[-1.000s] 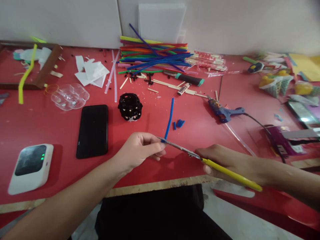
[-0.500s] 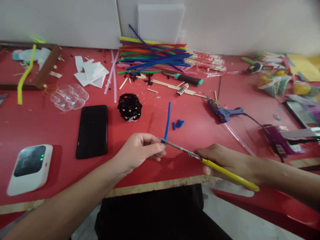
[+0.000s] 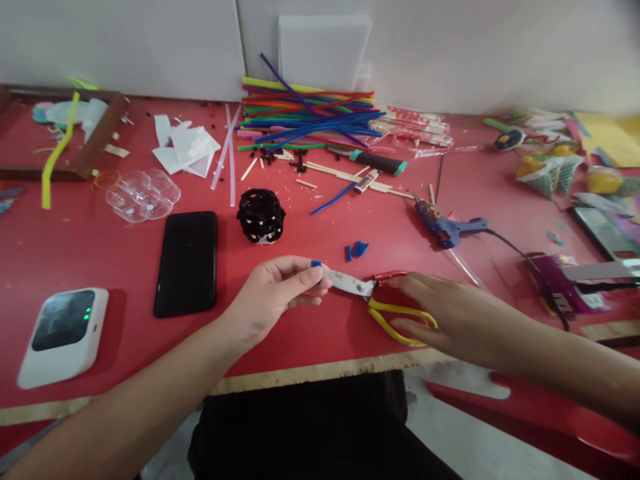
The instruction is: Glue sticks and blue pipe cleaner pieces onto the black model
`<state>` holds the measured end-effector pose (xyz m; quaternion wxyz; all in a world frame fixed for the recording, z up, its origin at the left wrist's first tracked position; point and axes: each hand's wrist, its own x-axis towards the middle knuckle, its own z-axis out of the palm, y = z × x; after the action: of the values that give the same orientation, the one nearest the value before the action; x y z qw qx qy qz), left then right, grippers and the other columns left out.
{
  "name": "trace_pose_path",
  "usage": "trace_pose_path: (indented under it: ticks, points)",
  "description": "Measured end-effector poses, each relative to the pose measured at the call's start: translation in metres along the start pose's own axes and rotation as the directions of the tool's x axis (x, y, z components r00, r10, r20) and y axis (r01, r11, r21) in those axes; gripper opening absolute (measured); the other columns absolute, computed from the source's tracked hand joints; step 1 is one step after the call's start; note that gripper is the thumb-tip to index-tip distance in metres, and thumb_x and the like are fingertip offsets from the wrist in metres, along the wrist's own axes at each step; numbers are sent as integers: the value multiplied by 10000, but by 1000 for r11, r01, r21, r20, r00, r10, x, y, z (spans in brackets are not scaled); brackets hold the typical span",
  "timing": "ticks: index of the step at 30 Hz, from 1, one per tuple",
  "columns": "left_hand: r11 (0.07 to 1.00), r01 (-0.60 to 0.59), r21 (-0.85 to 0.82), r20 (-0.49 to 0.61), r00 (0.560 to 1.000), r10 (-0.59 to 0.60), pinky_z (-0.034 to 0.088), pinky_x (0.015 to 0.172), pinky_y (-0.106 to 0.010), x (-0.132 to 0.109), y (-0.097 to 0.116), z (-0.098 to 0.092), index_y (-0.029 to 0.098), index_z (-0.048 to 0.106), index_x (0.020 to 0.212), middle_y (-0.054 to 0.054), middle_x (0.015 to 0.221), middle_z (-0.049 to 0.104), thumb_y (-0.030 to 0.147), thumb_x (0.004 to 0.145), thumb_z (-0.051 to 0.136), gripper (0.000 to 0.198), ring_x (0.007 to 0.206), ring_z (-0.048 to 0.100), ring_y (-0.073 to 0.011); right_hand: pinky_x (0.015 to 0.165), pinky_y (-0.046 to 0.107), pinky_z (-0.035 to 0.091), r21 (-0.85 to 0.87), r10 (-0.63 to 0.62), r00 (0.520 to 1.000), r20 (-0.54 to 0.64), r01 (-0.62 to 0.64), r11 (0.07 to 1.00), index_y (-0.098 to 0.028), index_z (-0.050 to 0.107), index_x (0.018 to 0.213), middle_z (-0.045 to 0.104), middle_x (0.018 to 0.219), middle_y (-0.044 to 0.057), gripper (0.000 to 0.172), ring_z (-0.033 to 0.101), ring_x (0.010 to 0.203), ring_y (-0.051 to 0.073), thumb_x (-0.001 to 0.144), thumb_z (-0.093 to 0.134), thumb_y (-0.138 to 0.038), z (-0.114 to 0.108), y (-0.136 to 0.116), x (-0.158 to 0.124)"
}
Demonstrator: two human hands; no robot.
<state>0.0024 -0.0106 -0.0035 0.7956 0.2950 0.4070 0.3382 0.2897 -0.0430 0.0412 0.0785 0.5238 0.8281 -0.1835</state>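
Observation:
Between its thumb and fingers, my left hand (image 3: 283, 287) pinches a short blue pipe cleaner piece (image 3: 315, 264). Scissors (image 3: 357, 285) with one red and one yellow handle lie flat-on to my view, their tip close against my left fingertips. At the handles is my right hand (image 3: 435, 307), fingers fairly straight and loosely hooked on the loops. Just beyond the scissors are several cut blue pieces (image 3: 357, 250). A longer blue pipe cleaner (image 3: 333, 199) rests farther back, near a black fuzzy ring-shaped object (image 3: 261, 215) with pale bits in it.
A pile of coloured pipe cleaners (image 3: 310, 117) lies by the wall. A cutter with a black handle (image 3: 380, 162) is in front of it. At right are a glue gun (image 3: 445, 223) and its cord. A phone (image 3: 186, 263) and white device (image 3: 65, 337) lie left.
The longer blue pipe cleaner has come away from my left hand and now lies farther back. The scissors have turned flat and shifted left, and my right fingers have straightened.

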Motion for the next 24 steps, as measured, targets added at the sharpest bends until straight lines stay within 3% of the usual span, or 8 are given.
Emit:
trace_pose_path:
  ticks: [2,4,8,11,15,21,24]
  points:
    - [999,15,-39,12,1000,-15,601,745,-229,0,0,-1,201,790,846,-14,836,783,367,762,850,195,807,729,-132,751,411,558,-18,-157,983,-100,156,988,-177,659,1174,735,1086,141,332,719,932,296,954,506,-374,-6,-8,1]
    - [997,27,-71,17,1000,-26,600,739,-217,-1,1,0,206,800,848,-15,885,786,340,757,857,171,844,726,-132,763,395,566,-32,-265,934,-240,265,964,-179,676,1103,742,1018,120,262,719,909,268,990,482,-314,-12,-23,8]
    - [993,32,-110,25,999,-29,613,694,-210,0,3,1,199,807,798,3,831,762,321,683,909,196,772,692,-110,822,343,587,52,-299,797,-525,381,923,-183,635,1204,748,1054,100,318,720,945,228,952,640,-376,-14,-58,34]
    - [993,36,-116,69,997,-28,613,655,-206,2,4,1,195,809,784,9,760,736,337,663,921,218,693,667,-95,835,325,595,73,-298,739,-605,424,903,-164,639,1196,748,1076,106,329,725,954,213,933,680,-358,-7,-70,53]
    - [996,17,-89,47,999,-13,613,659,-206,5,3,0,177,811,819,-13,803,744,341,669,919,247,745,680,-110,812,307,596,64,-335,747,-574,449,891,-170,678,1098,759,1041,83,159,729,937,188,979,599,-240,-6,-70,66]
    - [989,-19,-148,-32,999,15,614,622,-199,4,2,2,160,792,786,-1,742,714,342,641,933,272,707,663,-102,740,266,573,177,-326,790,-519,472,863,-175,706,1047,765,947,44,183,716,824,158,892,724,-270,-23,-55,81]
    - [975,-6,-221,-87,996,-14,619,573,-204,4,5,1,157,768,769,24,669,668,262,646,931,230,629,630,-86,715,264,556,198,-311,754,-579,499,844,-174,720,974,765,921,44,209,695,778,152,852,776,-335,-26,-46,102]
